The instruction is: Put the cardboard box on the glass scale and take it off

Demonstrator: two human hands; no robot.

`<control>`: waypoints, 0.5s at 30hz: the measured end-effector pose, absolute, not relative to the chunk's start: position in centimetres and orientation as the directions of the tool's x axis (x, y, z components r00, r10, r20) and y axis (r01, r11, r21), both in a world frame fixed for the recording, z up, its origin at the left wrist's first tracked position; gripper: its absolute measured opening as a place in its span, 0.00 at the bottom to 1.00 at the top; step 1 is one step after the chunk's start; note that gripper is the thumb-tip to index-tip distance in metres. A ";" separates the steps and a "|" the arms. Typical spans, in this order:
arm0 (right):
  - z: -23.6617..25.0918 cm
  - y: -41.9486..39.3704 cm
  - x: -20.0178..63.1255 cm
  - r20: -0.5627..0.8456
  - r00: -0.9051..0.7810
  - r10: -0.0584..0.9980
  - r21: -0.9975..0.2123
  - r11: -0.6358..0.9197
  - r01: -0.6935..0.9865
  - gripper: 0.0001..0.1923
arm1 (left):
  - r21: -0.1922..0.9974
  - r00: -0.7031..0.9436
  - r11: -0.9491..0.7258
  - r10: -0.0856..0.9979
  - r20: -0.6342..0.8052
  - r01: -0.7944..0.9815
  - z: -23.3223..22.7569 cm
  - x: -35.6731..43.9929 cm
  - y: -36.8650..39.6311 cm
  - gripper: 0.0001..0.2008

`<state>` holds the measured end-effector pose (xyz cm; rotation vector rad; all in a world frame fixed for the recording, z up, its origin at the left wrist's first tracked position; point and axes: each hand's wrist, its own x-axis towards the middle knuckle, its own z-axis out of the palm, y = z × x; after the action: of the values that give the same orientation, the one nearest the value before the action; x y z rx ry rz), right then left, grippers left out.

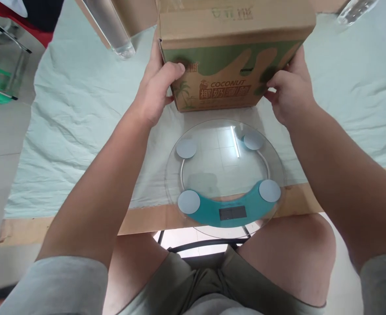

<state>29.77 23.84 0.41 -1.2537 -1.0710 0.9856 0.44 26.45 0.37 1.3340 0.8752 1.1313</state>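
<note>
A brown cardboard box with green print and the word COCONUT stands on the table just beyond a round glass scale. My left hand grips the box's left front corner, thumb on its front face. My right hand holds the box's right front corner. The scale lies flat at the table's near edge, with four grey pads and a teal strip holding a dark display; it overhangs the edge slightly. The box's bottom edge sits close behind the scale's far rim.
A pale green cloth covers the table, with a bare wooden strip along the near edge. A clear plastic bottle lies at the back left, another clear bottle at the back right. Red and green stools stand on the floor at left.
</note>
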 end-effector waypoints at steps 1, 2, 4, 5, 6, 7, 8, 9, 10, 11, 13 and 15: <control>0.5 23.8 29.5 0.085 0.236 0.968 -0.996 0.089 -0.006 0.39 | 0.987 0.248 -0.107 0.960 0.134 -0.119 0.6 0.8 26.3 0.25; 0.7 23.7 29.3 0.091 0.247 0.965 -0.995 0.097 -0.012 0.38 | 0.987 0.231 -0.112 0.963 0.137 -0.119 1.0 1.1 26.0 0.26; 1.5 23.3 29.1 0.077 0.287 0.955 -0.997 0.081 -0.001 0.35 | 0.989 0.227 -0.110 0.965 0.131 -0.101 2.1 1.5 25.5 0.25; 2.1 22.8 29.0 0.073 0.297 0.952 -0.997 0.075 0.004 0.34 | 0.990 0.230 -0.112 0.965 0.130 -0.087 2.9 1.5 25.0 0.22; 2.8 22.2 29.0 0.080 0.291 0.953 -0.997 0.081 0.006 0.33 | 0.990 0.234 -0.119 0.963 0.134 -0.076 3.7 1.5 24.4 0.20; 3.6 21.3 29.1 0.103 0.276 0.956 -0.994 0.105 0.007 0.32 | 0.989 0.239 -0.127 0.961 0.141 -0.073 4.6 1.3 23.5 0.17; 4.4 20.2 29.2 0.140 0.251 0.958 -0.989 0.145 0.001 0.30 | 0.987 0.233 -0.138 0.960 0.153 -0.078 5.5 1.1 22.4 0.14; 5.3 18.8 29.3 0.186 0.221 0.957 -0.981 0.193 -0.010 0.28 | 0.984 0.221 -0.151 0.961 0.169 -0.098 6.4 0.9 21.0 0.12; 6.0 17.3 29.4 0.233 0.193 0.953 -0.970 0.242 -0.024 0.27 | 0.979 0.213 -0.158 0.960 0.183 -0.127 7.3 0.6 19.3 0.11; 6.7 15.6 29.4 0.270 0.175 0.947 -0.959 0.281 -0.038 0.26 | 0.974 0.208 -0.159 0.960 0.190 -0.159 8.0 0.5 17.5 0.12; 7.5 12.1 29.5 0.307 0.165 0.937 -0.945 0.320 -0.063 0.29 | 0.967 0.200 -0.140 0.962 0.183 -0.215 9.1 0.3 13.6 0.07; 7.7 9.0 29.5 0.286 0.189 0.939 -0.951 0.302 -0.064 0.31 | 0.965 0.205 -0.099 0.967 0.151 -0.243 9.6 0.4 10.0 0.05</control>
<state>29.45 8.97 7.70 -1.0027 -1.1413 0.9044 0.44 9.99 9.63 1.2225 0.8128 1.2338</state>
